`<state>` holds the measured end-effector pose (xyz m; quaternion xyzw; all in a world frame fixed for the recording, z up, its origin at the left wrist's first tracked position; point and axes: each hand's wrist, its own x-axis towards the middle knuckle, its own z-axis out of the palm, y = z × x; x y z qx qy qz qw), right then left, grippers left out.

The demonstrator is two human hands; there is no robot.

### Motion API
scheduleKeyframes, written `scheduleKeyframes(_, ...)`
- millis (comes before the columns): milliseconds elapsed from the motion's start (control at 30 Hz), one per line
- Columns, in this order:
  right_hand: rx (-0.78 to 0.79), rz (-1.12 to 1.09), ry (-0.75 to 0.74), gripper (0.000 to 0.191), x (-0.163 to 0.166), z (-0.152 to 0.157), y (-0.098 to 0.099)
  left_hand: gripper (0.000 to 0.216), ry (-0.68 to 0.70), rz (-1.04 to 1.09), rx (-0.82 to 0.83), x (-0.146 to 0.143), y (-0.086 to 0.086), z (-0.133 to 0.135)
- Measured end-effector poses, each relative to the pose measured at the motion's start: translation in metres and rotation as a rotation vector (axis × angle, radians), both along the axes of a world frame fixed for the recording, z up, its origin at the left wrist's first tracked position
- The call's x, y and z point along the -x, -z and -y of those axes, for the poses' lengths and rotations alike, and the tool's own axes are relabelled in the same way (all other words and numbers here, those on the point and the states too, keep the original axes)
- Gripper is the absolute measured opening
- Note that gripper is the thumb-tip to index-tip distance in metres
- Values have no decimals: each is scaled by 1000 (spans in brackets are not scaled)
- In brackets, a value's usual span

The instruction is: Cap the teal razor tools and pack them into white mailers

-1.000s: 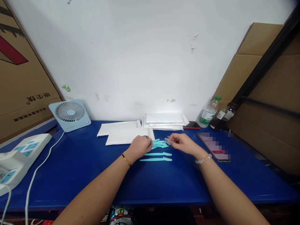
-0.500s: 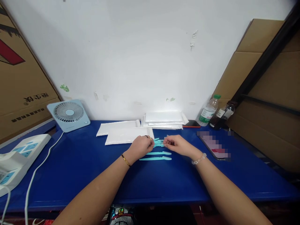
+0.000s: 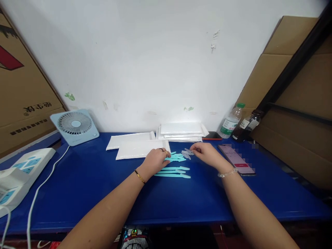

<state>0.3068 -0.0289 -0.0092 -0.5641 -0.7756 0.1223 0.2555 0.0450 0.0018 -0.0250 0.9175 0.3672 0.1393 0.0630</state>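
Note:
A small pile of teal plastic sticks [image 3: 176,157] lies mid-table on the blue table [image 3: 77,193]. My left hand [image 3: 155,161] rests at the pile's left end, fingers curled onto one stick. A few more teal sticks [image 3: 173,172] lie side by side just in front of the pile. Several small clear caps [image 3: 187,152] sit to the right of the pile. My right hand [image 3: 207,154] reaches them from the right, and its fingertips pinch at one cap.
White padded envelopes [image 3: 137,148] lie behind my left hand, with a second stack [image 3: 181,131] against the wall. A phone [image 3: 236,159] lies right of my right hand, two bottles [image 3: 230,122] behind it. A small fan [image 3: 74,126] and a white machine [image 3: 18,173] stand left.
Both hands met over the pile half a second ago. Since then my right hand has moved back right to the clear caps, and one more teal stick lies in the front row.

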Motion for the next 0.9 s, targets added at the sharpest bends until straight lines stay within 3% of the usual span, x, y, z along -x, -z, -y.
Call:
scheduleKeyframes(200,55,147,14,11,-1,-9,17,14,-29,-93,-58,-4,5,-5)
scheduleKeyframes(433,11,256,31,9,9,-15,24,26,-52,-183,-165,-10,0,0)
scheduleKeyframes(633,133,-158,8,2,5,-8,18,23,-95,-66,-132,-4,-1,-1)
scheduleKeyframes(900,204,-599,15,27,-1,-11,15,22,-151,193,121,8,-1,-6)
